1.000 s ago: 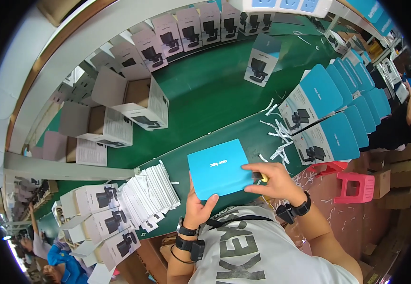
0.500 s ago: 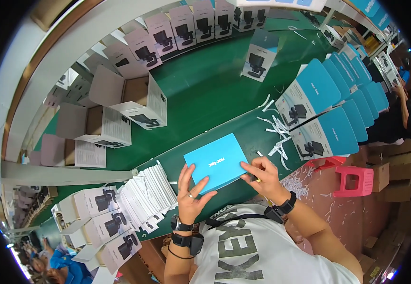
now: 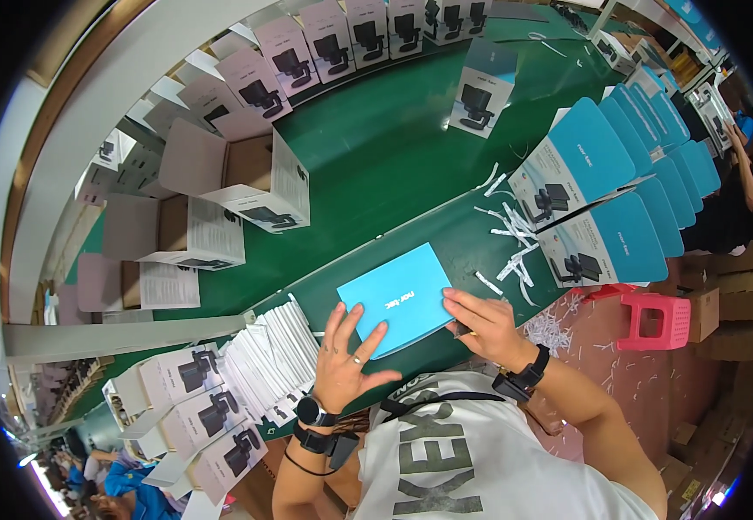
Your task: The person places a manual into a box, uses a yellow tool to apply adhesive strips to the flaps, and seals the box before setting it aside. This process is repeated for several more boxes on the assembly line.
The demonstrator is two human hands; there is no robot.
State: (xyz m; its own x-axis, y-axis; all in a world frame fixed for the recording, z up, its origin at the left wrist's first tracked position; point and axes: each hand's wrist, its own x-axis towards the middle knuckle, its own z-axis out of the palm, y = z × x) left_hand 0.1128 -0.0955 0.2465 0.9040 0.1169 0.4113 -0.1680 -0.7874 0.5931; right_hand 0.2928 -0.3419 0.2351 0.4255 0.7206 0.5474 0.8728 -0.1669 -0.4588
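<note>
A flat blue box (image 3: 398, 299) with white lettering on its lid lies on the green bench in front of me. My left hand (image 3: 346, 357) rests at its left end, fingers spread and fingertips on the lid, thumb stretched out along the near side. At the right end my right hand (image 3: 486, 325) is closed on the box's edge, fingers pressed together over the lid. Something small and yellowish shows under those fingers, too hidden to name. To the left of the box lies a stack of folded white sheets (image 3: 271, 360).
Open cartons (image 3: 259, 195) stand at the left, with more product boxes (image 3: 207, 407) below. Blue-flapped boxes (image 3: 606, 225) are lined up at the right beside white paper strips (image 3: 515, 247). A closed box (image 3: 480, 91) stands farther back. A pink stool (image 3: 654, 322) is on the floor.
My left hand has shifted slightly left and opened wider, its thumb coming off the box's near edge. The right fingers have straightened over the lid's edge. The blue box has barely moved.
</note>
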